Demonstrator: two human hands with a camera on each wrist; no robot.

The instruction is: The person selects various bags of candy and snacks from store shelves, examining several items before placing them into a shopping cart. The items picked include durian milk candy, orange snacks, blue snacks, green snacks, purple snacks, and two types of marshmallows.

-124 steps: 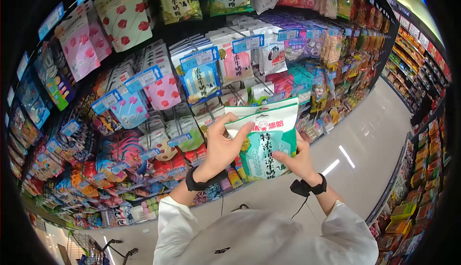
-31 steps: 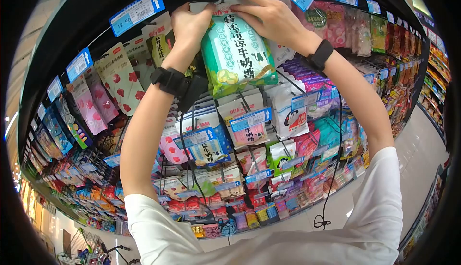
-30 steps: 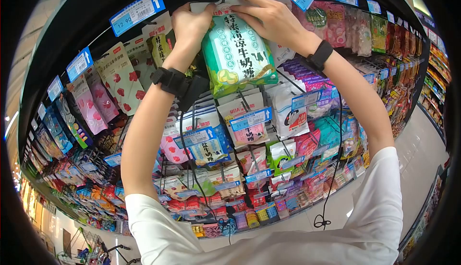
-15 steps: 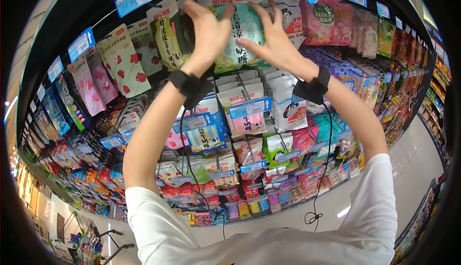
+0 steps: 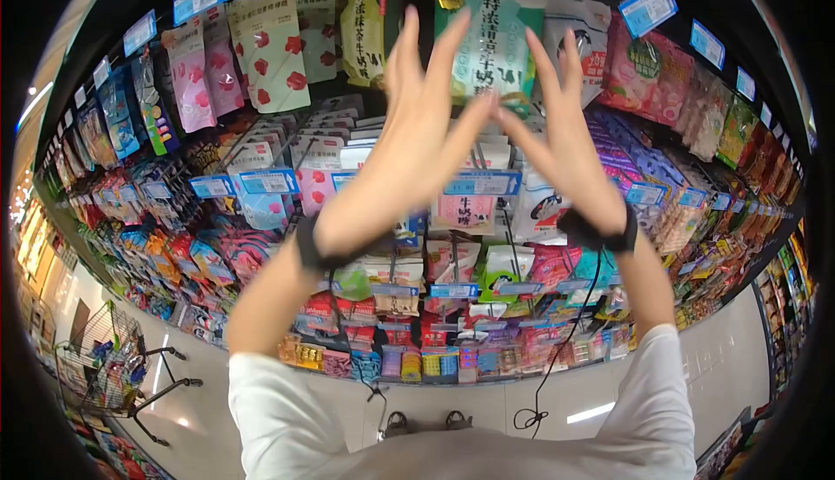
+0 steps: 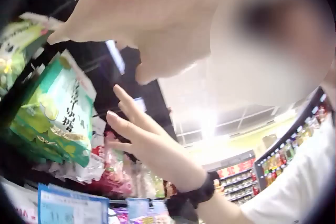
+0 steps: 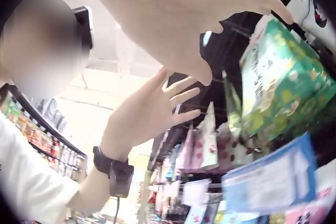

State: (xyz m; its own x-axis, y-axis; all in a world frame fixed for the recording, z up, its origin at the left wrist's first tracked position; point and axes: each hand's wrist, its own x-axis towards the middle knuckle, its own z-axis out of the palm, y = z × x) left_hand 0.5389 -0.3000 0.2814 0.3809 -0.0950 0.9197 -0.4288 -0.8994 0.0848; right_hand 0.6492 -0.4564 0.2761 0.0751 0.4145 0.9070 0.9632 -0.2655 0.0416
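Note:
A green-and-white candy bag (image 5: pixel 506 23) with black lettering hangs on the upper row of the rack. Both hands hold nothing and stand in front of this bag. My left hand (image 5: pixel 413 145), fingers spread and straight, overlaps the bag's left edge in the head view. On the other side, my right hand (image 5: pixel 570 163) has its fingers spread too, and the two thumb tips come close together below the bag. From the left wrist, the candy bag (image 6: pixel 58 111) shows apart from the right hand (image 6: pixel 152 140). In the right wrist view the bag (image 7: pixel 286 85) hangs beyond the fingertips.
Left of it hangs a yellow-green candy bag (image 5: pixel 361 32); a pink bag (image 5: pixel 644 71) hangs to the right. Blue price tags (image 5: pixel 478 183) jut out along the lower hooks. A shopping cart (image 5: pixel 104 354) stands on the floor at left. Cables dangle from both wrists.
Earlier both hands held the green candy bag, first low, then up at the rack. Now it hangs there, and the hands have let go and drawn back downward with fingers spread.

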